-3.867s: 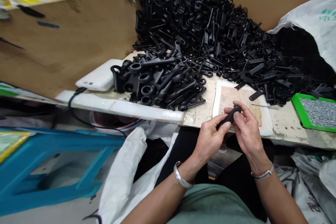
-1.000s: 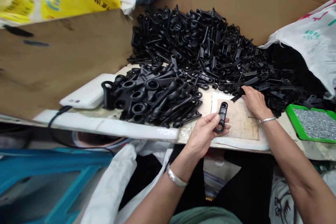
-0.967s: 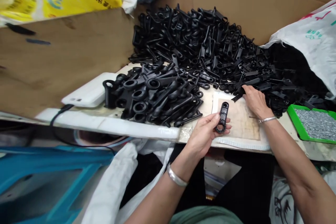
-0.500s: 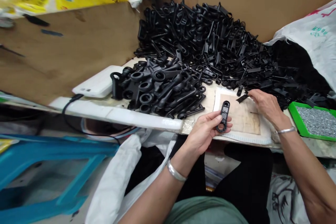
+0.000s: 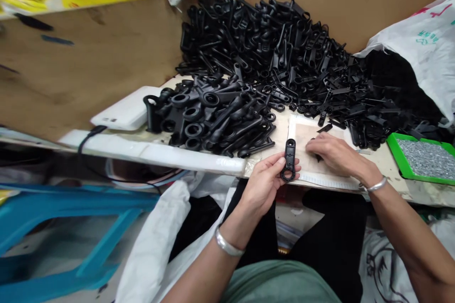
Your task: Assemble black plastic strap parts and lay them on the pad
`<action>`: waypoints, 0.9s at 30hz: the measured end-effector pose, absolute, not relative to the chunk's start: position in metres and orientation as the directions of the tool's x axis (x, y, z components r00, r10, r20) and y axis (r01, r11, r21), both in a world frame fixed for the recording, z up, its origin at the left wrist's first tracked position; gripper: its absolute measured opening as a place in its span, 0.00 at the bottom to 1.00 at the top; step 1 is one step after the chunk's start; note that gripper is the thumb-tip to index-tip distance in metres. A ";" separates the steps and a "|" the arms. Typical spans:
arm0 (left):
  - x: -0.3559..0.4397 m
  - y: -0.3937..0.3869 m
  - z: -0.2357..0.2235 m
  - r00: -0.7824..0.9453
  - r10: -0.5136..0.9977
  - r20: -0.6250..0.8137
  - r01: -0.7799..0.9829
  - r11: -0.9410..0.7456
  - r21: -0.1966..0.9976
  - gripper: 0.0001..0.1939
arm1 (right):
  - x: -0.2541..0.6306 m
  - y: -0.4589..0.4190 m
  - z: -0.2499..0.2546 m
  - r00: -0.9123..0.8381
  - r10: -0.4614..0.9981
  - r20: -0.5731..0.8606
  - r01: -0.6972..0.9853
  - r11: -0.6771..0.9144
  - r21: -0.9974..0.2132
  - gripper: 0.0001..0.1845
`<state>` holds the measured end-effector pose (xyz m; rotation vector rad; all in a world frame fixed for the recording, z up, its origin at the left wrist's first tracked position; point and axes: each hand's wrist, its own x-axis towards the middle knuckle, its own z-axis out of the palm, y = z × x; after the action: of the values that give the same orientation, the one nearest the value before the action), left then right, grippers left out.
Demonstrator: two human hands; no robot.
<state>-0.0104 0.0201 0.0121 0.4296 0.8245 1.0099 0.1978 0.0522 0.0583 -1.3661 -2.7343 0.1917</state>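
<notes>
My left hand (image 5: 267, 177) pinches a black plastic lever-like part (image 5: 290, 154) between thumb and fingers. It stands nearly upright, a toothed ring at its lower end and a smaller hole at the top, with its ribbed hollow side toward me. To the right, my right hand (image 5: 336, 154) is low over a pale work pad (image 5: 302, 128), fingers bent down and closed together. A dark bit (image 5: 319, 157) shows under those fingertips, mostly hidden, so its shape is unclear. Just beyond the fingers lies a thin black strip (image 5: 324, 128).
A big heap of black plastic parts (image 5: 249, 33) fills the back, with a nearer pile (image 5: 213, 113) at left. Small black pieces (image 5: 369, 109) spread at right, beside a green tray (image 5: 394, 156) of metal bits. A white power bank (image 5: 124, 109) with a cable lies left.
My right hand has moved left and nearer to me, over the pad. The black strip lies apart from its fingers. My left hand still holds the part, now turned more upright.
</notes>
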 end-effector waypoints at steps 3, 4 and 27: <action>-0.012 0.022 0.011 0.271 0.876 -0.400 -0.598 0.478 0.643 0.08 | 0.204 0.040 0.044 -0.348 0.902 0.254 0.857 0.416 -0.303 0.13; -0.012 0.022 0.011 0.269 0.878 -0.396 -0.605 0.474 0.639 0.08 | 0.202 0.034 0.039 -0.237 0.925 0.296 0.893 0.327 -0.308 0.12; 0.023 0.011 0.001 0.179 0.961 -0.209 -0.651 0.275 0.707 0.18 | 0.115 -0.017 0.013 0.232 0.798 0.555 0.797 0.171 -0.579 0.12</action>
<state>0.0230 0.0108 0.0009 0.5266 0.7145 1.2166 0.1146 -0.0166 0.0132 -1.5924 -1.5326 0.0020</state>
